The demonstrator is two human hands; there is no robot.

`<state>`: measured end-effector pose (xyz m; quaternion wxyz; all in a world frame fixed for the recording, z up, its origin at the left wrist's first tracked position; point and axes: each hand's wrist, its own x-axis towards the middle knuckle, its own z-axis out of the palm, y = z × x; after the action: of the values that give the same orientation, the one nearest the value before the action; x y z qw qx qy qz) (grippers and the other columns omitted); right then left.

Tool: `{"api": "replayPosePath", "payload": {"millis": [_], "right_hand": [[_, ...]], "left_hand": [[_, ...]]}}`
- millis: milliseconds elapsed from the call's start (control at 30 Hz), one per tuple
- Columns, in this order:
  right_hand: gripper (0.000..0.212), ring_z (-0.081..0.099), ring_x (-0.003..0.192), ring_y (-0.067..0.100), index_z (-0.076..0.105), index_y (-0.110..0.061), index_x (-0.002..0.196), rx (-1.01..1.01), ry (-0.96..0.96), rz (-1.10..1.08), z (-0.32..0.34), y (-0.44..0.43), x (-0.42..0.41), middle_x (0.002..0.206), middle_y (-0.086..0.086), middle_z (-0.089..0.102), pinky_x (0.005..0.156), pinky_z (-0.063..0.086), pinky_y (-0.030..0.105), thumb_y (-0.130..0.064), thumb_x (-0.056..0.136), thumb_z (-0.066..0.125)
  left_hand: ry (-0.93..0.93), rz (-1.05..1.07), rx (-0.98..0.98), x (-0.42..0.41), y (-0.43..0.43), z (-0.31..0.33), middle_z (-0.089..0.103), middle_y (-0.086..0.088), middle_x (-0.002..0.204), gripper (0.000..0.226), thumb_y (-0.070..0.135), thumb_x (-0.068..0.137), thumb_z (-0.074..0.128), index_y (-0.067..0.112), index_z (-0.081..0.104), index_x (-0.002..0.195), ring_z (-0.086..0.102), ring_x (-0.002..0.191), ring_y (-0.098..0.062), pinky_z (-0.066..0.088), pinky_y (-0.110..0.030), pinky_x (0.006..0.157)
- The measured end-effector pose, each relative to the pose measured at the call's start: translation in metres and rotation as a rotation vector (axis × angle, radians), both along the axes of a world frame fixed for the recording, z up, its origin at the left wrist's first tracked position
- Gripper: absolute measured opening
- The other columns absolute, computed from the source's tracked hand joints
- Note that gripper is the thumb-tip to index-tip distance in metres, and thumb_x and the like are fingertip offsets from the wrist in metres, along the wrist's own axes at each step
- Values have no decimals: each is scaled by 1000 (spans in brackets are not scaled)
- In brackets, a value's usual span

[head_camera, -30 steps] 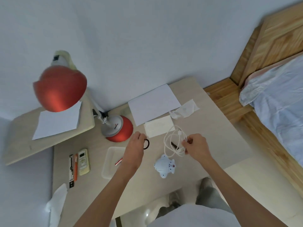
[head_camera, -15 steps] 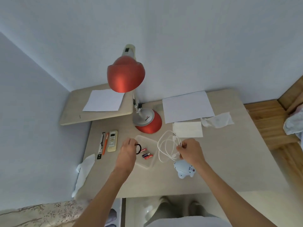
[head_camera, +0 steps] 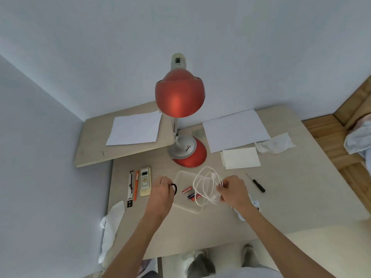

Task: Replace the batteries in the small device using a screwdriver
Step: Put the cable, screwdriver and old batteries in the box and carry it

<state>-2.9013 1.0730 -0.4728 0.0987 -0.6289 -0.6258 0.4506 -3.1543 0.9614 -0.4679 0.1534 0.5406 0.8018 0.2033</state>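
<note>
At the far left edge of the desk (head_camera: 281,197) a crumpled white cloth (head_camera: 111,223) hangs over the side, and just right of it lie a black flat pack (head_camera: 130,188), an orange pen (head_camera: 136,184) and a small cream remote control (head_camera: 145,181), set side by side and roughly parallel. Behind them a raised shelf (head_camera: 90,153) carries a white sheet (head_camera: 135,130), and a red desk lamp (head_camera: 179,93) rises from its red and silver base between shelf and desk. The left hand (head_camera: 163,194) is curled closed around a black hair tie (head_camera: 173,188), whose loop sticks out past the fingers just beside a clear plastic tray (head_camera: 185,205). In that tray lie the batteries (head_camera: 190,193), red and dark, close together. A coiled white cable (head_camera: 206,185) hangs over the tray's right part, pinched between the fingers of the right hand (head_camera: 233,190). Under the right wrist a pale blue device (head_camera: 256,203) rests on the desk, mostly hidden by the arm. Right of the hand, apart from it, a small black-handled screwdriver (head_camera: 257,182) lies on the bare desk, untouched. Farther back sit a large white paper (head_camera: 234,129), a folded napkin (head_camera: 240,158) and a crumpled tissue (head_camera: 276,145)
</note>
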Motion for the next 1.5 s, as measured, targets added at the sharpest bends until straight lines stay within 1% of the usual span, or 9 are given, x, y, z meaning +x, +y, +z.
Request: {"api": "replayPosePath", "payload": {"millis": [167, 333, 500, 633, 700, 833, 967, 1267, 1500], "right_hand": [[23, 74, 55, 18, 70, -1, 73, -5, -58, -55, -16, -12, -25, 58, 6, 73, 64, 64, 40, -15, 91, 73], [23, 75, 62, 30, 67, 3, 75, -35, -84, -122, -38, -26, -48, 63, 15, 73, 64, 63, 50, -15, 89, 69], [22, 71, 61, 29, 63, 1, 69, -59, -128, -193, -50, -34, -68, 62, 11, 71, 60, 60, 42, -11, 87, 65], [31, 56, 60, 31, 43, -13, 60, -68, -196, -217, -56, -36, -85, 58, 5, 53, 49, 35, 34, -7, 86, 61], [35, 50, 61, 32, 39, -15, 59, -64, -210, -217, -59, -36, -89, 58, 5, 48, 52, 35, 36, -8, 84, 62], [33, 60, 66, 35, 52, -11, 64, -51, -219, -194, -58, -36, -89, 64, 9, 61, 62, 48, 41, -20, 87, 74], [33, 68, 78, 37, 68, 1, 84, -17, -202, -186, -55, -39, -82, 81, 16, 71, 68, 52, 41, -30, 88, 80], [21, 71, 86, 25, 75, -5, 101, 78, -189, -154, -30, -37, -38, 93, 7, 75, 82, 58, 40, -24, 94, 76], [21, 71, 95, 25, 73, -8, 107, 188, -311, -60, -12, -21, 9, 101, 4, 75, 80, 54, 35, -25, 101, 63]], "left_hand": [[-57, -83, -48, -19, 9, -22, 56, 4, 106, 10, 7, 105, 58, 16, 64, 106, 58, 98, -18, 51, -33, 89], [-114, -165, -87, -26, 16, -50, 55, 8, 104, 11, 10, 105, 59, 20, 62, 103, 55, 98, -12, 48, -28, 89], [-135, -155, -141, -30, 23, -75, 56, 10, 101, 13, 10, 103, 60, 22, 63, 98, 57, 96, -12, 51, -30, 87], [-165, -136, -174, -29, 25, -91, 57, 11, 99, 12, 11, 102, 68, 22, 66, 98, 57, 92, -9, 49, -27, 82], [-178, -116, -159, -27, 24, -95, 57, 12, 97, 14, 10, 100, 72, 23, 66, 96, 58, 92, -9, 51, -29, 82], [-261, -64, -143, -28, 20, -97, 58, 13, 100, 17, 8, 97, 75, 23, 67, 99, 62, 93, -9, 57, -32, 84], [-280, -26, -140, -32, 13, -90, 60, 13, 109, 22, 9, 98, 75, 24, 70, 113, 64, 95, -6, 60, -31, 86], [-142, -53, -114, -31, 0, -60, 60, 5, 122, 31, 11, 102, 71, 14, 68, 132, 62, 108, -13, 58, -37, 101], [267, -176, -16, -6, -1, -46, 68, -6, 122, 25, 19, 102, 70, 11, 68, 126, 62, 112, -27, 56, -41, 99]]}}
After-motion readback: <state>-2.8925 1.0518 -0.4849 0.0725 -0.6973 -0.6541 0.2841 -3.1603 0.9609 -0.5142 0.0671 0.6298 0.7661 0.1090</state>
